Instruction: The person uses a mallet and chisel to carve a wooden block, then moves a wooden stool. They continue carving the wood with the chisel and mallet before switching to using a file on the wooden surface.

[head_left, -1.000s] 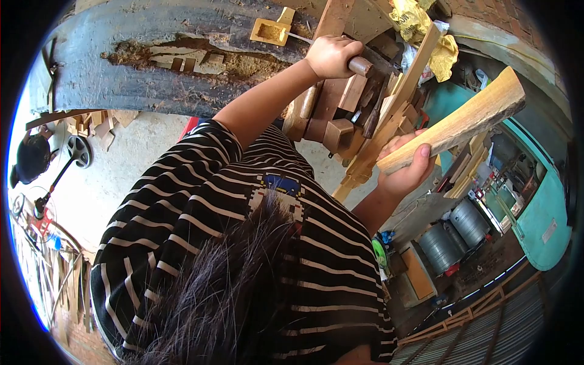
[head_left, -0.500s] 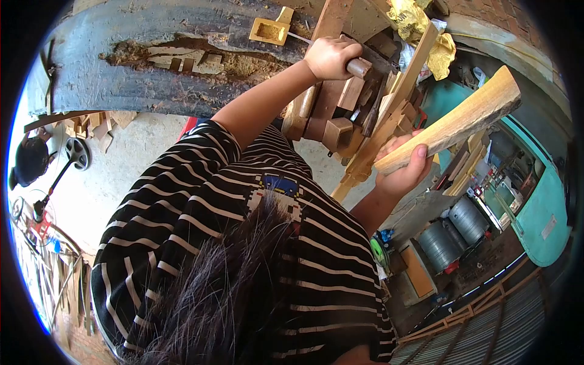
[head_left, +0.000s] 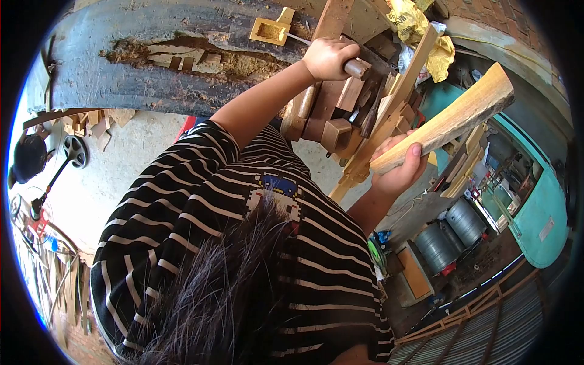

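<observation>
My left hand point(head_left: 331, 59) is wrapped round the wooden handle point(head_left: 358, 69) of a chisel. Its thin metal shaft point(head_left: 297, 38) runs left to a small yellow wooden block point(head_left: 268, 31) with a hollow carved in it. The block lies on a big dark worn log point(head_left: 201, 85); the chisel's tip is not clearly visible at the hollow. On the right, my right hand point(head_left: 398, 167) grips the narrow end of a thick wooden club point(head_left: 453, 118), raised with its broad end up and to the right, apart from the chisel.
Wood pieces and tools crowd the bench beside the log, with a long plank point(head_left: 413, 64) among them. Behind are a yellow bag point(head_left: 439, 58), a teal vehicle door point(head_left: 541, 225) and metal drums point(head_left: 437, 246). Wood scraps point(head_left: 94, 125) lie on the floor at left.
The club in my right hand has shifted slightly left, its broad end a little higher. My left hand, the chisel and the block look unmoved.
</observation>
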Demonstrator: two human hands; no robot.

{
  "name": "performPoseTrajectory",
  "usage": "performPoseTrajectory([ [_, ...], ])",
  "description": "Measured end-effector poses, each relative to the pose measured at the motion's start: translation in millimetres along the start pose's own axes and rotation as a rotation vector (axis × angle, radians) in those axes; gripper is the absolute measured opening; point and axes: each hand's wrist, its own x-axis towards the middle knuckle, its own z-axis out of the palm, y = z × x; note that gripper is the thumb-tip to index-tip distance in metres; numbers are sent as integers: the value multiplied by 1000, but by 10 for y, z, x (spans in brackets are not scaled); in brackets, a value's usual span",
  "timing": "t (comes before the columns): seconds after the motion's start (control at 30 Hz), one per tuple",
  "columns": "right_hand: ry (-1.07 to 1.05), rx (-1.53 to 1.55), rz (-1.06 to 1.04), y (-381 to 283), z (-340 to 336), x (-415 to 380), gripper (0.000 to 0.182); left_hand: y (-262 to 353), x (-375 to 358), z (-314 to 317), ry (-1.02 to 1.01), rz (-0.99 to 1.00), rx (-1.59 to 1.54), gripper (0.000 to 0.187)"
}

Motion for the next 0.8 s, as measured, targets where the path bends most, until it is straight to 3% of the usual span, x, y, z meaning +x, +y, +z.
performPoseTrajectory([
  [0.47,-32,-9,-4,15,-1,24,43,-6,14,22,-30,-35,14,24],
  [0.53,-72,54,-39,4,-55,37,45,-53,28,69,-2,-46,21,25],
  [0.6,-249,267,-136,-104,-125,96,52,-88,38,91,20,-58,18,26],
  [0.73,-340,318,-348,-154,-86,265,44,-130,71,81,106,-55,-13,26],
  [0.8,-290,492,-142,115,42,277,37,-127,99,40,118,-72,-14,23],
])
